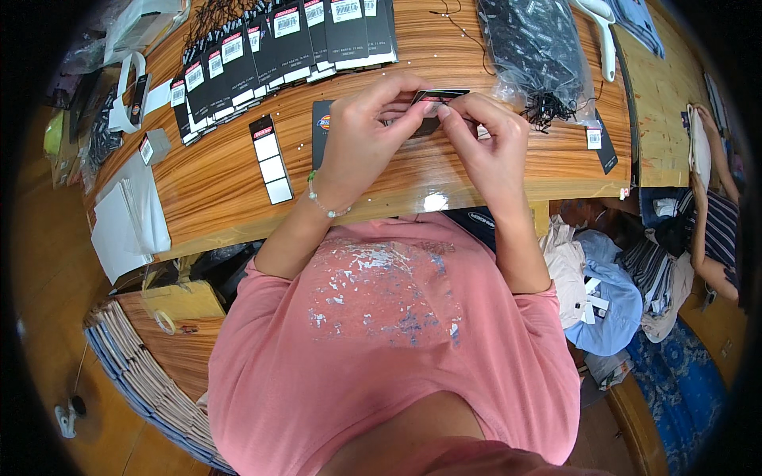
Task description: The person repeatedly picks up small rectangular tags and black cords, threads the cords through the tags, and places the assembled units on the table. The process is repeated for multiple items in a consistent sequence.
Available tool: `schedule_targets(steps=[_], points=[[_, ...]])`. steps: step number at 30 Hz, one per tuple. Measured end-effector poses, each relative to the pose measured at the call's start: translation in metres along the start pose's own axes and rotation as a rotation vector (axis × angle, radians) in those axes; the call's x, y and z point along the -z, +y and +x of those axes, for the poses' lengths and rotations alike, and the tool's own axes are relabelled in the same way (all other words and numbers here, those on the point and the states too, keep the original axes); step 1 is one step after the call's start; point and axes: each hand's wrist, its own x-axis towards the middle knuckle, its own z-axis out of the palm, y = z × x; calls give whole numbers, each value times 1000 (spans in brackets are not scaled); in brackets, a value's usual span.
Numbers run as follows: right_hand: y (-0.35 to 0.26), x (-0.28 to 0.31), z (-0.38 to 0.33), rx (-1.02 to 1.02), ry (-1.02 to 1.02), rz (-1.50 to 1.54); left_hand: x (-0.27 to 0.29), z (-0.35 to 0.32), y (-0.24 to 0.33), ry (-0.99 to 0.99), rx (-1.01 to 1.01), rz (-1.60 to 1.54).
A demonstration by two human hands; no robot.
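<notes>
Above the table's front edge, my left hand (361,127) is closed on a dark hang tag (451,93), held up between thumb and fingers. My right hand (494,143) pinches at the same tag's near side, its fingertips close to my left thumb. A small pale, partly red piece shows between the fingers; I cannot make out whether it is a sticker. Behind my left wrist lies a black tag with a coloured logo (320,135). To its left is a black strip with white label squares (272,165).
Overlapping black hang tags with strings (278,55) line the back left. A plastic bag of black strings (533,47) and a white-handled tool (606,47) are back right, a black tag (607,151) nearer. White paper (131,222) overhangs left. Beyond piled clothes (605,297), another person's arm (700,222) shows.
</notes>
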Motion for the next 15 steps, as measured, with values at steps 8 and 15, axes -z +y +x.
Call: schedule_targets(steps=[8,15], points=[[-1,3,-1,-66,-9,56,-2,-1,2,-5,-10,39],[6,1,-6,-381,-74,580,0,-2,3,-30,-152,264]])
